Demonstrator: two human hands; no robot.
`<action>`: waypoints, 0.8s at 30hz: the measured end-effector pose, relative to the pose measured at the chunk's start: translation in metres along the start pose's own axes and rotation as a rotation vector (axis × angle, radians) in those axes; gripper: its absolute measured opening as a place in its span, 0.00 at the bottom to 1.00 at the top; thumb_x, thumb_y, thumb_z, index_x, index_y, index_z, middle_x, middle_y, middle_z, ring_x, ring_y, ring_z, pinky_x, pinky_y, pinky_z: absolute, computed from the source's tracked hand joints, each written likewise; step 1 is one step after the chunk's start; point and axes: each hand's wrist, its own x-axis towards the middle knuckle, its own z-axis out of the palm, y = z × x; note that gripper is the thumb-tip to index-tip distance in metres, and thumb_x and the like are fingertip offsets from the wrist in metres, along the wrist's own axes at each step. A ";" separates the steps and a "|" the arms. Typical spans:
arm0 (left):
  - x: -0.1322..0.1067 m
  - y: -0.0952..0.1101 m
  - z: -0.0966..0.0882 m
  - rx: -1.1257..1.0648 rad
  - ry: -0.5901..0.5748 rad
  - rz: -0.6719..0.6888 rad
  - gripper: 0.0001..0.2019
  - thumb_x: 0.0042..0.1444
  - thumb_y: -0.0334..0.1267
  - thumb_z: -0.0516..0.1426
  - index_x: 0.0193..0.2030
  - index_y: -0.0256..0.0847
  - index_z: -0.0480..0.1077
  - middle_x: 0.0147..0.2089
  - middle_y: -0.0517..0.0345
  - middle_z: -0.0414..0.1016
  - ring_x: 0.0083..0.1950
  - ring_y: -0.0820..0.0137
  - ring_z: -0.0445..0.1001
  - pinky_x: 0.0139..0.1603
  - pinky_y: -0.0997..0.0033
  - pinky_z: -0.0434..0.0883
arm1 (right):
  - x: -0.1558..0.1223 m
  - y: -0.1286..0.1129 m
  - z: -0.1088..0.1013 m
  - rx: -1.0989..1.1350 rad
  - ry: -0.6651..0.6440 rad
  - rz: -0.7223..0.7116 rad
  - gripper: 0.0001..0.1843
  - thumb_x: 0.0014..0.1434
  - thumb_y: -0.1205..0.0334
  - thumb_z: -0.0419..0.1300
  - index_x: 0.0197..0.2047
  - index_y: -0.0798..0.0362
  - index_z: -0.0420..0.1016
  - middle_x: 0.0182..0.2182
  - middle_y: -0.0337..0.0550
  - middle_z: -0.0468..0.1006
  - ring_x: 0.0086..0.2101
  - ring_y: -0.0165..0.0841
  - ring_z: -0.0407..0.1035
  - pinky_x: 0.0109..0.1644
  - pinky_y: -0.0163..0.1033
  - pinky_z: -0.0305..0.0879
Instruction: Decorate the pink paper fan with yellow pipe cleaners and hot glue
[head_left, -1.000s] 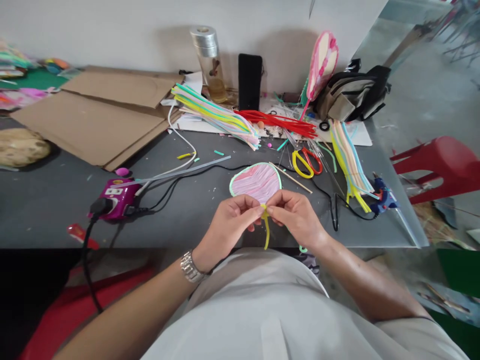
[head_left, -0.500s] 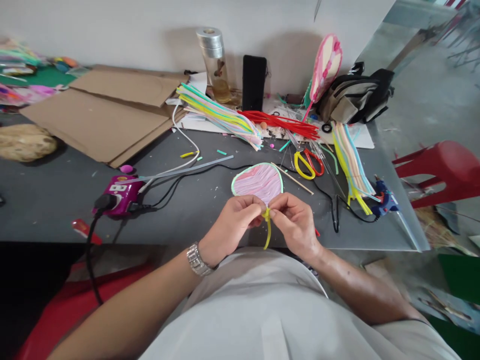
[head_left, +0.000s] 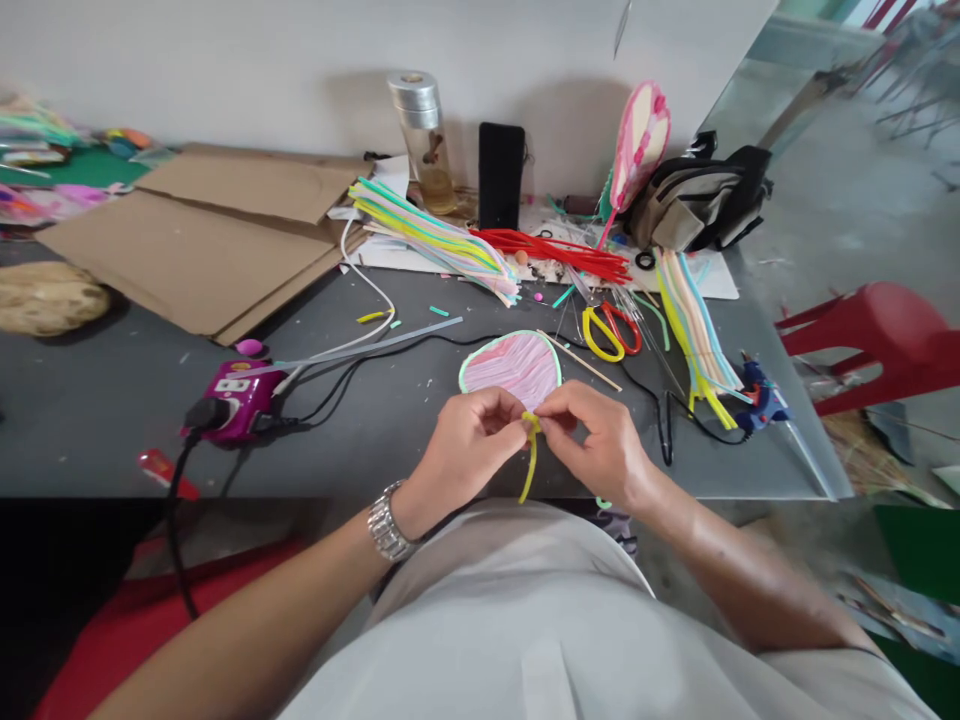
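Both hands meet at the near tip of a pink-and-lilac fan-shaped piece (head_left: 517,365) edged in pale green. My left hand (head_left: 472,432), with a metal watch on its wrist, pinches a yellow pipe cleaner (head_left: 531,470) at that tip. From the other side, my right hand (head_left: 592,432) pinches the same yellow pipe cleaner between thumb and forefinger. One loose end of it hangs down toward the table's front edge. The fingers partly hide where yellow and pink join. Beyond the piece lies a thin wooden stick (head_left: 581,360).
Scissors (head_left: 604,332) lie behind my right hand, with a glue gun (head_left: 765,395) at the right edge. Pipe cleaner bundles (head_left: 439,240), a bottle (head_left: 424,145) and a phone (head_left: 501,175) line the back. At left are cardboard (head_left: 202,240) and a purple power socket (head_left: 240,400) with cords.
The view has shifted slightly, so the tabletop things sit a little lower and further left. My fingers stay at the yellow pipe cleaner, its hanging end now bent further left.
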 end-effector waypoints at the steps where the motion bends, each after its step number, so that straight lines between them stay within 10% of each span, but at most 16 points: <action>1: 0.000 0.000 0.000 0.029 -0.002 0.016 0.04 0.50 0.36 0.59 0.27 0.38 0.72 0.27 0.59 0.75 0.29 0.73 0.71 0.31 0.74 0.66 | 0.002 0.000 -0.003 -0.090 -0.026 -0.090 0.08 0.65 0.68 0.56 0.37 0.51 0.76 0.33 0.44 0.80 0.34 0.32 0.72 0.38 0.38 0.66; 9: 0.000 0.001 -0.001 0.175 0.002 0.104 0.06 0.50 0.36 0.61 0.26 0.39 0.71 0.23 0.62 0.70 0.26 0.75 0.65 0.26 0.77 0.62 | 0.009 -0.002 -0.009 -0.435 -0.147 -0.332 0.13 0.65 0.72 0.52 0.29 0.52 0.71 0.28 0.44 0.74 0.31 0.33 0.65 0.36 0.40 0.58; 17: -0.001 0.002 -0.004 0.141 -0.095 0.124 0.05 0.56 0.36 0.59 0.32 0.39 0.74 0.29 0.57 0.79 0.31 0.71 0.76 0.32 0.75 0.70 | 0.014 0.003 -0.012 0.352 -0.221 0.366 0.05 0.54 0.63 0.62 0.28 0.53 0.73 0.23 0.35 0.72 0.25 0.26 0.61 0.29 0.33 0.56; 24: -0.001 0.005 -0.008 0.228 -0.180 0.121 0.05 0.59 0.35 0.59 0.33 0.39 0.75 0.30 0.57 0.82 0.31 0.69 0.79 0.33 0.74 0.71 | 0.024 0.009 -0.017 0.533 -0.376 0.482 0.06 0.49 0.61 0.64 0.25 0.54 0.74 0.20 0.33 0.70 0.23 0.24 0.59 0.26 0.32 0.53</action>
